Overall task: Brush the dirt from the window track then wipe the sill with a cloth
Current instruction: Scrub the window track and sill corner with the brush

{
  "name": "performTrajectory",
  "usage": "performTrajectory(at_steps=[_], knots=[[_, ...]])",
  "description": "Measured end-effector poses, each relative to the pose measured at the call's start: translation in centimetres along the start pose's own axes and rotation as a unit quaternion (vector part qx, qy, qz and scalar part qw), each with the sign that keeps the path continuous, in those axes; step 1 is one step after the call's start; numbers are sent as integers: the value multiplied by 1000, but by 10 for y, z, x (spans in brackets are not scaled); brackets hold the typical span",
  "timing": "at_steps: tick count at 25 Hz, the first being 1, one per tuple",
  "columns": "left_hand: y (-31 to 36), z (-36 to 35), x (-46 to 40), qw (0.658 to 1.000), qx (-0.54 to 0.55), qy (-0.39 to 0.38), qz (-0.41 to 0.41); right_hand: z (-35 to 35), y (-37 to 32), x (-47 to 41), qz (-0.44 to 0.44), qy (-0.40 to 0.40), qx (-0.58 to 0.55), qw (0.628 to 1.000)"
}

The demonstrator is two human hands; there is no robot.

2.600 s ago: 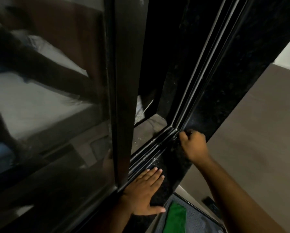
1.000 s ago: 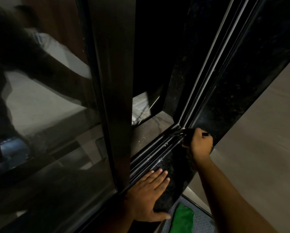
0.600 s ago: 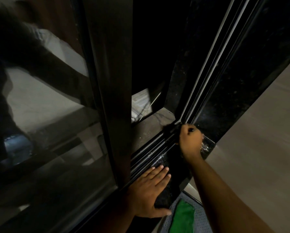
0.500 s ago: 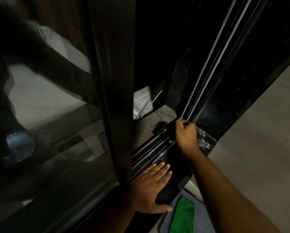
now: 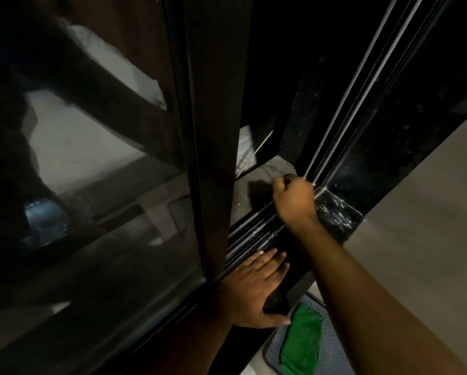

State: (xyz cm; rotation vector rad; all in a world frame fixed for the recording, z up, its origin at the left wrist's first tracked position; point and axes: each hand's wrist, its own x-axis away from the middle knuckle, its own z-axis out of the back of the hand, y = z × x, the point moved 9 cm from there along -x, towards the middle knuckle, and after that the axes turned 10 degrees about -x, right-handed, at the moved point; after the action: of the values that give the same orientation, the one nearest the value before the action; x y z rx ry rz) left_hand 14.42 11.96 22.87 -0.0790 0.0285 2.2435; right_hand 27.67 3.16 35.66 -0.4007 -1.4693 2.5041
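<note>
A person's right hand (image 5: 294,198), fingers curled round a small dark brush (image 5: 290,177), works the far corner of the window track (image 5: 254,234). The left hand (image 5: 254,290), fingers straight, presses flat on the black sill (image 5: 338,215), apparently for support. A green cloth (image 5: 302,339) waits below the sill.

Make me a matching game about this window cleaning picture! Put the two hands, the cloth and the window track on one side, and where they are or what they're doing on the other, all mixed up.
Things:
1. left hand
2. right hand
3. green cloth
4. window track

Descriptions:
A. folded, lying below the sill, untouched
B. runs between the two hands, flecked with pale dirt
C. flat, fingers straight, resting on the black sill
D. curled in a grip at the track's far corner

Pairs: 1-C, 2-D, 3-A, 4-B
</note>
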Motion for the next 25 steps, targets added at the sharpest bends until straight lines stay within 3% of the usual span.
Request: performTrajectory(at_steps=[3, 5, 7, 9, 11, 13, 16, 19, 21, 23, 25], knots=[[-3, -6, -1, 1000, 7, -12, 2, -59, -12, 0, -6, -120, 36, 992], [-3, -8, -3, 999, 22, -30, 1, -81, -21, 0, -82, -145, -117, 979], [-1, -8, -4, 999, 6, -35, -7, -65, -22, -15, -123, -84, -239, 959], [-1, -7, -3, 1000, 2, -22, -4, -40, -11, -29, -127, -34, -194, 972], [-2, -5, -3, 1000, 16, -18, -6, -45, -13, -16, -118, -113, -121, 979], [-1, -5, -2, 1000, 12, -22, -15, -74, -19, 2, -121, -232, -141, 955], [-1, 0, -2, 1000, 7, -11, -9, -73, -21, -5, -118, -191, -165, 961], [-1, -1, -2, 1000, 14, -18, -8, -79, -7, 1, -127, -272, -101, 949], [-1, 1, -2, 1000, 10, -15, -6, -64, -3, -11, -77, -211, -54, 973], [-1, 0, -1, 1000, 11, -15, -4, -50, -3, -18, -69, -166, -92, 979], [-1, -1, -1, 1000, 7, -16, -8, -60, 1, -14, -108, -249, -141, 952]])
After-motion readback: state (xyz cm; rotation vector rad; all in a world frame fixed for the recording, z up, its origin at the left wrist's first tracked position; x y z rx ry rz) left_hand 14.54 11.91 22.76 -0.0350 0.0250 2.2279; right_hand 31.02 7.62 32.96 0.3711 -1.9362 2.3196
